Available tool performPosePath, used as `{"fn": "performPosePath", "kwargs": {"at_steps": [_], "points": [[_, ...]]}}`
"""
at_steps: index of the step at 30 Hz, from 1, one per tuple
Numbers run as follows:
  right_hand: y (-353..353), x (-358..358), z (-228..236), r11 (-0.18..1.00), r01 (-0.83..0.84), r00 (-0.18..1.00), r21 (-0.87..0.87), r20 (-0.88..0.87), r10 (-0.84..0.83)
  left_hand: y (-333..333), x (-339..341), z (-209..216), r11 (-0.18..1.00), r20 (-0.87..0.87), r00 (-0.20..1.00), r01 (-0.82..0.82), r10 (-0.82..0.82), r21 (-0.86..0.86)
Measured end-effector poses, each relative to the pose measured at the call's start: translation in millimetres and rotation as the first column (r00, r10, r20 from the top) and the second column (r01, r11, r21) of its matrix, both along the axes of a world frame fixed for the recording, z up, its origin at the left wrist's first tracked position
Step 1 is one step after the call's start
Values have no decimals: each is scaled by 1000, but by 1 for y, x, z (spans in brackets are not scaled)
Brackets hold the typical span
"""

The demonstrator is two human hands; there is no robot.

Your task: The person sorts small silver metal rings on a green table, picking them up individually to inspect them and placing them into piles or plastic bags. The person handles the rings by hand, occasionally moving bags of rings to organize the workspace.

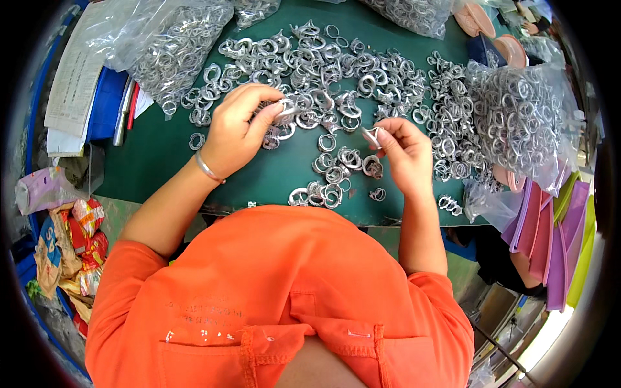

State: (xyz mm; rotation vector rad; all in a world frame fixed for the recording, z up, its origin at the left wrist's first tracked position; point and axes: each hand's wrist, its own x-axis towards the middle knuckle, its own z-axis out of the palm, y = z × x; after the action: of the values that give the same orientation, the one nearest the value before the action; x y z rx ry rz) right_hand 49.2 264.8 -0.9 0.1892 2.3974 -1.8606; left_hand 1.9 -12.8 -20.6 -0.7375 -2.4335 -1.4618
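Note:
A wide heap of small silver metal rings point(323, 64) covers the far half of a green table mat point(155, 149). My left hand point(238, 126), a thin bracelet at its wrist, rests on the heap's near edge with its fingertips pinching a metal ring point(284, 111). My right hand point(404, 152) is raised just above the mat and holds a small silver ring piece point(372, 136) between thumb and forefinger. A looser cluster of rings point(330, 184) lies on the mat between and below both hands.
Clear plastic bags full of the same rings stand at the far left point(171, 45) and at the right point(521, 119). Papers and blue folders point(87, 84) lie at the left edge. Pink and purple plastic sheets point(550, 239) hang off the right. Snack wrappers point(74, 249) are piled low left.

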Motion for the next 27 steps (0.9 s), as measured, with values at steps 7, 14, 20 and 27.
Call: {"fn": "performPosePath", "kwargs": {"at_steps": [7, 14, 20, 27], "points": [[11, 0, 16, 818, -86, 996, -569, -51, 69, 3, 2, 0, 989, -145, 985, 76, -95, -127], [137, -22, 152, 559, 829, 112, -1, -980, -167, 7, 1, 2, 950, -74, 982, 147, -174, -277], [122, -16, 154, 206, 820, 415, 534, -803, 427, 29, 20, 10, 826, -201, 815, 476, -543, -302], [21, 32, 12, 555, -248, 868, 794, -73, 491, 56, 21, -8, 666, -113, 702, 594, -703, -452]]}}
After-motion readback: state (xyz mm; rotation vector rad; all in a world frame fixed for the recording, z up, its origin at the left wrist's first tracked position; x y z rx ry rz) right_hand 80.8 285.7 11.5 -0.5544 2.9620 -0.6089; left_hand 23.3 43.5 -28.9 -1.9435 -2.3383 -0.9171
